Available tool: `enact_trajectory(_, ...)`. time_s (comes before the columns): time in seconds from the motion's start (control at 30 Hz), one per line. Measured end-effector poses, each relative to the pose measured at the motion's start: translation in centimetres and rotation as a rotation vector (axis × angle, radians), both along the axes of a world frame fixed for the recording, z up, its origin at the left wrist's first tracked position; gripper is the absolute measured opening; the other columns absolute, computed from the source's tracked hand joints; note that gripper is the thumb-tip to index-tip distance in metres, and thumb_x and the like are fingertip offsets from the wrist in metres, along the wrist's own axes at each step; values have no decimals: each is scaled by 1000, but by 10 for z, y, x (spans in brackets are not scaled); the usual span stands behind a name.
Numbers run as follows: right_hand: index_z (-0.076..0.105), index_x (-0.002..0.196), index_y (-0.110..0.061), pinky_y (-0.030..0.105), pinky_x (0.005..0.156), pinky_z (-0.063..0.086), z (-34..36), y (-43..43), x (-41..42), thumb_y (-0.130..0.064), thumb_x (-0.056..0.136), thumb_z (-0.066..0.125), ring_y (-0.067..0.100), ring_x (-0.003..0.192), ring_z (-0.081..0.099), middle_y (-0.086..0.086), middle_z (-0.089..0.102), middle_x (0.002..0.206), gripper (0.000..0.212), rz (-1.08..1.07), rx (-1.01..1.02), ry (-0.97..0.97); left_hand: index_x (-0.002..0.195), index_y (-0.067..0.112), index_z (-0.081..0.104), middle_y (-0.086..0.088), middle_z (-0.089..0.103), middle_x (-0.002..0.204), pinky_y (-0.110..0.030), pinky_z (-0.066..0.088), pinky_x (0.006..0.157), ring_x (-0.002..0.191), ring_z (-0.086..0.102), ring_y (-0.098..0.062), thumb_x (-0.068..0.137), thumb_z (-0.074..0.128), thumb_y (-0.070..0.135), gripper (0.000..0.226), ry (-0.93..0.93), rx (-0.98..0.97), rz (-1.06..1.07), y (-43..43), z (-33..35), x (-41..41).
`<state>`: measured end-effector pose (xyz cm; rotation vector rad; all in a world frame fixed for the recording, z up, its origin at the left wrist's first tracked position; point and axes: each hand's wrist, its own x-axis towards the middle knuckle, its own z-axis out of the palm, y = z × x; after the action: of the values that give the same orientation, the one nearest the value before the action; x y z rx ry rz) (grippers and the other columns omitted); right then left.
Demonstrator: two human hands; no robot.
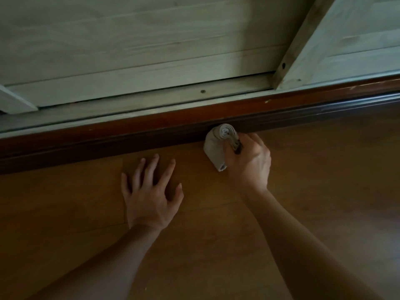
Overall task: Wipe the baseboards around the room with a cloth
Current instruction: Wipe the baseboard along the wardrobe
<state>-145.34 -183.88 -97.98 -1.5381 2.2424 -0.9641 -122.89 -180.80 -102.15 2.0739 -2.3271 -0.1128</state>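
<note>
Wood floor (pixel 303 161), pale paneled wall (pixel 129 40): right hand (pixel 249 163) gripped cloth (pixel 213 148) against baseboard (pixel 108 137), left hand (pixel 149 191) splayed flat.

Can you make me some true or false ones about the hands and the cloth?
1. The right hand holds the cloth. True.
2. The left hand holds a cloth too. False: it lies open on the floor, holding nothing.
3. The cloth touches the baseboard. True.
4. The baseboard is white. False: it is dark reddish-brown.
</note>
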Motion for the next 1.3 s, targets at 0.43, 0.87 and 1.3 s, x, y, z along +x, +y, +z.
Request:
enact_trajectory(0.43,68,95,-13,30,66,37,10,3,-70,-35,93,61,22,80,58,4,61,94,23,-43,43,86,149,38,42,-2,32,161,-55,14,122,150,22,-27,92,33,58,61,87,-14,59,14,2,-35)
enact_trajectory(0.87,68,95,-15,31,64,44,5,5,-61,-33,92,65,15,75,56,-2,58,94,19,-146,10,21,149,38,44,0,33,161,-58,15,120,150,24,-27,91,33,56,62,64,-16,74,14,1,-37)
enact_trajectory(1.3,64,82,-9,34,71,39,13,8,-136,-28,92,63,19,83,49,4,55,92,21,-382,57,7,151,40,39,-1,30,162,-60,17,120,150,21,-27,92,30,57,61,50,-10,74,13,-1,-37)
